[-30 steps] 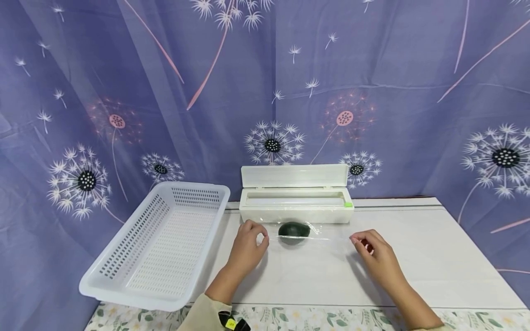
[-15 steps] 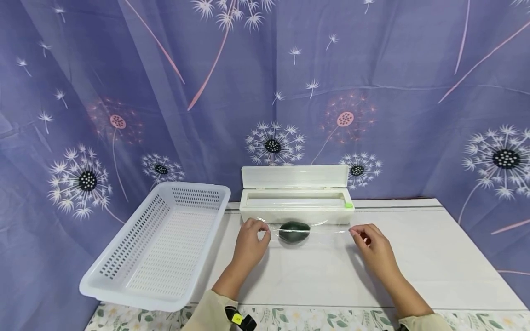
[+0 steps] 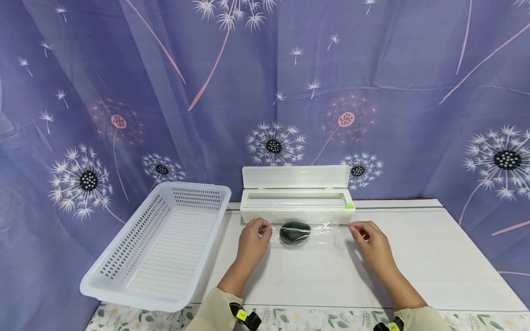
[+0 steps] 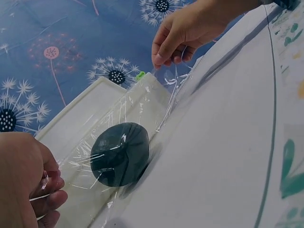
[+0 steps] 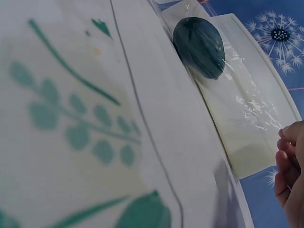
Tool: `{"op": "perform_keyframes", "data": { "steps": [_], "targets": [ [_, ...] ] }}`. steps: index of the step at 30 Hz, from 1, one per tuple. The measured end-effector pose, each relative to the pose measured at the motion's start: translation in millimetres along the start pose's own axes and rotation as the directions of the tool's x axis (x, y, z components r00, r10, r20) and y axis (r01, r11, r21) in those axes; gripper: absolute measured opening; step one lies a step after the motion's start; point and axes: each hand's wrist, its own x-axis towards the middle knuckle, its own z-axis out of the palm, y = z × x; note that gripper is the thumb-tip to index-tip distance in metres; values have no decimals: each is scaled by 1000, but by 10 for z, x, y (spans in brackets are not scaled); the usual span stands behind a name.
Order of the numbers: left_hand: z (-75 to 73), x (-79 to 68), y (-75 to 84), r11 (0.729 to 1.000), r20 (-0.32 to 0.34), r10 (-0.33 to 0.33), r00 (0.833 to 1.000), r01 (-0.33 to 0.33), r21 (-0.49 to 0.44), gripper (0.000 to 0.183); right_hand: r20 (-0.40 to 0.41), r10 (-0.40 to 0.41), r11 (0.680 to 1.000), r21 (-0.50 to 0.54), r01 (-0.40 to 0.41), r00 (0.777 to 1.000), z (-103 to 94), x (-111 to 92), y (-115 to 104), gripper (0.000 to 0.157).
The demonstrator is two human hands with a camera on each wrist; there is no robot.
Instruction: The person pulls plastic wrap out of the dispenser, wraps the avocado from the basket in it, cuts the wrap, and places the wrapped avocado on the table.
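Note:
A dark green avocado (image 3: 295,233) lies on the white table in front of the dispenser box, with clear plastic wrap (image 3: 325,233) stretched over it. My left hand (image 3: 252,241) pinches the wrap's left corner between thumb and fingers. On the other side my right hand (image 3: 371,243) pinches the right corner. In the left wrist view the film shows creases running across the avocado (image 4: 119,155). Behind it stands the white cling film box (image 3: 297,214), its lid raised and the roll inside. A green slider (image 3: 349,205) sits at the box's right end.
To the left is a white perforated plastic basket (image 3: 165,257). A purple dandelion-print curtain (image 3: 273,92) hangs behind the table. White cloth (image 3: 426,257) covers the tabletop, with a leaf-patterned strip (image 3: 314,319) along the near edge.
Both hands have moved slightly away from me toward the box, carrying the wrap's near edge back over the avocado. The avocado and the box have stayed in place.

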Motion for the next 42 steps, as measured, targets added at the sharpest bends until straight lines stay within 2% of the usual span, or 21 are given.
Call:
{"op": "perform_keyframes", "data": {
  "steps": [5, 9, 13, 18, 22, 26, 34, 42],
  "targets": [
    [23, 9, 12, 999, -1, -31, 1000, 31, -19, 7, -20, -14, 1000, -14, 14, 1000, 22, 2, -17, 13],
    [39, 8, 18, 999, -3, -38, 999, 38, -27, 7, -46, -141, 990, -23, 140, 989, 51, -2, -131, 22],
    [43, 8, 13, 998, -7, -44, 999, 44, -36, 7, 17, -306, 951, -40, 306, 952, 117, -13, -344, 32],
    [38, 18, -2, 998, -17, -56, 998, 55, -39, 7, 127, -407, 908, -55, 416, 905, 269, 14, -614, 34],
    [31, 24, -5, 998, -21, -59, 998, 58, -40, 7, 203, -404, 903, -65, 424, 892, 421, 67, -727, 31],
    [32, 26, -5, 998, -16, -54, 998, 53, -43, 7, 269, -385, 906, -70, 416, 883, 554, 121, -752, 26],
    [49, 40, -15, 998, -21, -46, 999, 45, -43, 8, 277, -427, 894, -11, 447, 861, 652, 217, -737, 13],
    [37, 44, -23, 999, -45, -32, 998, 31, -34, 7, 398, -280, 945, -45, 323, 874, 688, 255, -806, 7]
  ]
}}
